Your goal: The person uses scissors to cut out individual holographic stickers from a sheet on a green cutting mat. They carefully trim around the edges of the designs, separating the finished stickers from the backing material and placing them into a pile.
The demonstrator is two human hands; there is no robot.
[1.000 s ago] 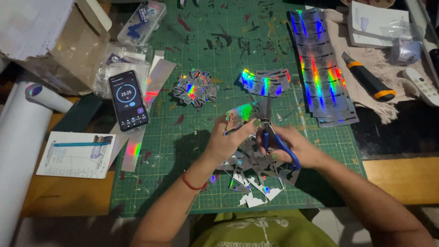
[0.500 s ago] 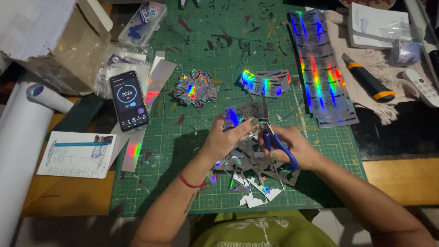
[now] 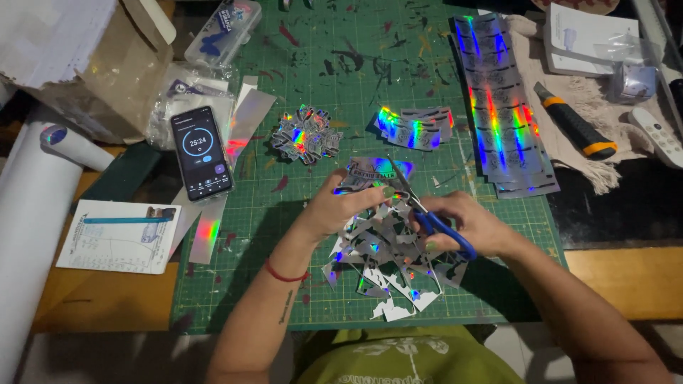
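My left hand (image 3: 340, 208) pinches a small holographic sticker piece (image 3: 371, 172) above the green cutting mat (image 3: 320, 85). My right hand (image 3: 462, 226) grips blue-handled scissors (image 3: 425, 213), whose blades point up-left into that piece. Under both hands lies a heap of shiny offcuts (image 3: 388, 263). A pile of cut-out stickers (image 3: 306, 134) sits further up the mat, and a short stack of uncut strips (image 3: 416, 128) lies to its right.
Long holographic sticker sheets (image 3: 501, 107) lie at the upper right beside an orange-and-black utility knife (image 3: 575, 129) and a white remote (image 3: 658, 135). A phone showing a timer (image 3: 201, 152), a cardboard box (image 3: 85, 64), a paper roll (image 3: 35, 213) and a printed leaflet (image 3: 121, 236) occupy the left.
The sticker piece has turned in my left hand, its coloured glare shifting from green to blue. The scissors keep working at it; both hands stay in about the same place.
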